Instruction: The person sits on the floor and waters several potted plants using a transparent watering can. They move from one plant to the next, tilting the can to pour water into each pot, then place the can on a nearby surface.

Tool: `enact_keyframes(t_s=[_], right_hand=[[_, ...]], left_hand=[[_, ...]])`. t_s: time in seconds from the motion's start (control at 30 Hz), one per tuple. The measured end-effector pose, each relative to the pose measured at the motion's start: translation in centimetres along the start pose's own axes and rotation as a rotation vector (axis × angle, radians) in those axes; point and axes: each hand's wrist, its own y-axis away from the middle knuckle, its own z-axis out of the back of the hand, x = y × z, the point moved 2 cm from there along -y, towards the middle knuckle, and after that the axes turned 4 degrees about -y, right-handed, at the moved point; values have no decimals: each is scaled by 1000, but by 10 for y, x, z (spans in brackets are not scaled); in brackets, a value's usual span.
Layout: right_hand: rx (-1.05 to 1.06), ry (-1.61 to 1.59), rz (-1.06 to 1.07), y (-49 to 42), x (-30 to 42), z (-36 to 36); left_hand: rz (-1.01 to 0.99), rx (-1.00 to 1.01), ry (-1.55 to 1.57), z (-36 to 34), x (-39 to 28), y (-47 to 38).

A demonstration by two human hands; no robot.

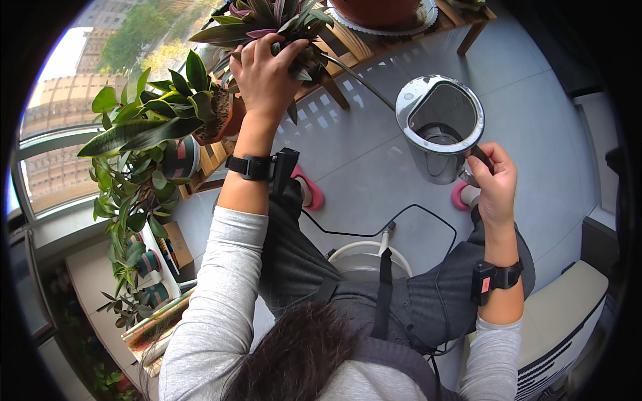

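My right hand [494,180] is closed around the dark handle of a watering can [439,150] with a transparent grey body, a shiny rim and some water inside. Its long thin metal spout [361,80] runs up and left, the tip hidden among the leaves of a purple-green potted plant [271,25]. At that plant, my left hand [266,70] has its fingers among the leaves; whether they grip one cannot be told. Left of this hand, a snake plant [193,100] leans from an orange-brown pot [228,118].
A slatted wooden plant stand [351,42] runs along the top, bearing a large terracotta pot [376,10] on a white saucer. Trailing plants [125,200] hang near the window at left. A black cable [351,234] crosses my lap above a round stool part. A cushioned seat [562,311] stands at right.
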Motion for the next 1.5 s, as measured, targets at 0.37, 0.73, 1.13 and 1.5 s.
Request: enact_keyframes(t_s=[0.37,0.73,1.13,1.5], right_hand=[[14,-14,12,-5,2,-21],[45,17,61,-19,5,-43],[67,151,134,-27,20,-67],[123,387,296,-40,66,-81]], left_hand=[[140,-35,238,-8,11,1],[272,-96,459,-14,17,1],[300,-99,415,-14,17,0],[301,-91,381,-12,15,1]])
